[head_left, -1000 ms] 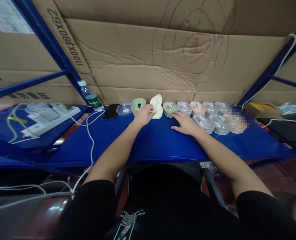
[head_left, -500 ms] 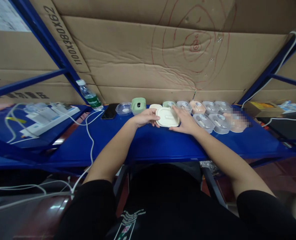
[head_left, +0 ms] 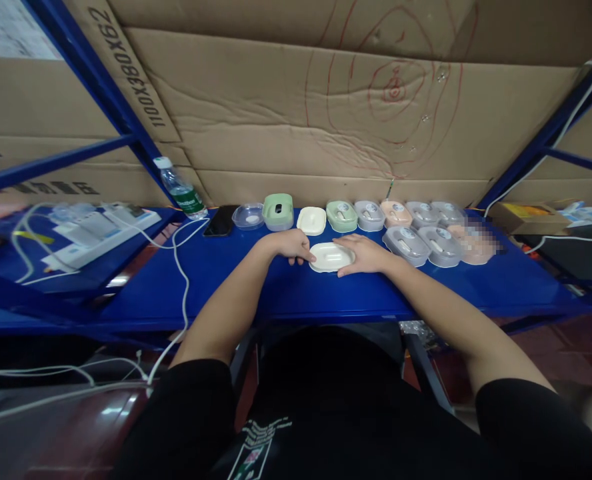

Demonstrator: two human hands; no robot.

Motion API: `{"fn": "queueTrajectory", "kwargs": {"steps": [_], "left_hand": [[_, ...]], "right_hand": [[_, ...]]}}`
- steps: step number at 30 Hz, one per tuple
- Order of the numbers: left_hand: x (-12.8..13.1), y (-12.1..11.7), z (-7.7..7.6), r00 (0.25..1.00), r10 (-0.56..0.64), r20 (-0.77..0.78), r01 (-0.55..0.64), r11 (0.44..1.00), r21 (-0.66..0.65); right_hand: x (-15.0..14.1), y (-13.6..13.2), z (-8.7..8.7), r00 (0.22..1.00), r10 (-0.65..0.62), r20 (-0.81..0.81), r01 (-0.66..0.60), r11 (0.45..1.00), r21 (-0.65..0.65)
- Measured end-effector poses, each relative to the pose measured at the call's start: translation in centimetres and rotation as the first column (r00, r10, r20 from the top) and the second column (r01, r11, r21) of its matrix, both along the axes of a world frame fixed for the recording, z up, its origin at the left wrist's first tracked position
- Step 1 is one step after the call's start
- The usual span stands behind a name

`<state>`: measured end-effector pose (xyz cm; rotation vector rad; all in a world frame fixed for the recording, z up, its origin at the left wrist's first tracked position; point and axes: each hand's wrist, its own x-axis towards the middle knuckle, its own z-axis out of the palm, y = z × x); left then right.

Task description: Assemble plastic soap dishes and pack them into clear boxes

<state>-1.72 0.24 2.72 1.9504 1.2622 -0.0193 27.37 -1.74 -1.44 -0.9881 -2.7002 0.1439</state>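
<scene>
A shallow cream plastic tray (head_left: 331, 256) with a rounded rim and an oval hollow lies low over the blue shelf, close in front of me. My left hand (head_left: 292, 246) pinches its left end between thumb and fingers. At the other end, my right hand (head_left: 362, 254) grips the tray's right side, thumb at the near edge and fingers at the far edge. Just behind stands a second cream piece (head_left: 311, 221), apart from both hands. To its left is a green container (head_left: 278, 212) with a dark slot.
Several lidded containers in green, grey and peach, such as a grey one (head_left: 407, 245), stand at the right. Leftward are a clear bowl (head_left: 249, 217), a phone (head_left: 219, 221), a water bottle (head_left: 182, 192) and a white cable (head_left: 180, 267). Cardboard (head_left: 256, 100) walls the back.
Both hands have brought the cream tray down and toward me. It has tipped from facing me to lying nearly flat, and the cream piece behind it now shows in full.
</scene>
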Motion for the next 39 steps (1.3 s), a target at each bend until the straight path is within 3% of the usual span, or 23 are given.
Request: {"fn": "queueTrajectory", "kwargs": {"steps": [4, 6, 7, 8, 9, 12, 14, 15, 17, 20, 22, 27, 33, 39], "left_hand": [[-0.4, 0.0, 0.3, 0.999, 0.039, 0.006, -0.039, 0.999, 0.011], [-0.5, 0.2, 0.5, 0.99, 0.114, 0.078, -0.125, 0.98, 0.156], [-0.6, 0.4, 0.6, 0.976, 0.168, 0.142, -0.202, 0.939, 0.279], [-0.7, 0.5, 0.7, 0.95, 0.224, 0.219, -0.298, 0.862, 0.41], [-0.9, 0.7, 0.9, 0.914, 0.277, 0.297, -0.399, 0.751, 0.527], [-2.2, 1.0, 1.5, 0.812, 0.409, 0.415, -0.57, 0.408, 0.713], [-3.7, 1.2, 1.9, 0.774, 0.507, 0.38, -0.569, 0.293, 0.768], [-4.5, 1.4, 2.0, 0.76, 0.557, 0.334, -0.552, 0.284, 0.784], [-6.1, 1.8, 1.9, 0.721, 0.662, 0.205, -0.528, 0.332, 0.782], [-7.9, 2.7, 1.1, 0.668, 0.742, -0.055, -0.5, 0.501, 0.706], [-8.5, 3.3, 0.4, 0.659, 0.734, -0.165, -0.478, 0.578, 0.661], [-9.0, 4.1, -0.5, 0.657, 0.74, -0.146, -0.48, 0.56, 0.676], [-8.3, 3.4, 0.0, 0.689, 0.719, -0.091, -0.454, 0.527, 0.719], [-6.7, 2.9, 0.6, 0.785, 0.615, -0.072, -0.378, 0.568, 0.731]], "right_hand": [[-0.2, -0.5, 0.2, 1.0, -0.008, 0.013, 0.008, 0.999, 0.036], [-0.5, -0.8, 0.3, 0.999, -0.036, 0.008, 0.036, 0.996, 0.078], [-0.6, -0.9, 0.4, 0.999, -0.047, 0.003, 0.047, 0.994, 0.097], [-0.6, -1.0, 0.5, 0.999, -0.052, -0.002, 0.052, 0.992, 0.112], [-0.6, -1.1, 0.5, 0.999, -0.053, -0.009, 0.054, 0.991, 0.122], [-0.4, -0.9, 0.7, 0.998, -0.047, -0.034, 0.051, 0.99, 0.128], [-0.2, -0.6, 0.6, 0.998, -0.05, -0.043, 0.055, 0.991, 0.123], [-0.1, -0.4, 0.6, 0.998, -0.05, -0.044, 0.055, 0.991, 0.119], [0.2, -0.2, 0.5, 0.998, -0.043, -0.042, 0.048, 0.993, 0.108], [0.3, -0.1, 0.5, 0.998, -0.028, -0.047, 0.032, 0.995, 0.093], [0.3, -0.1, 0.6, 0.998, -0.026, -0.056, 0.031, 0.996, 0.089], [0.2, -0.3, 0.9, 0.998, -0.018, -0.058, 0.023, 0.997, 0.077], [0.2, -0.1, 0.7, 0.998, 0.002, -0.066, 0.003, 0.997, 0.078], [0.3, -0.1, 0.6, 0.997, 0.014, -0.07, -0.008, 0.997, 0.076]]}}
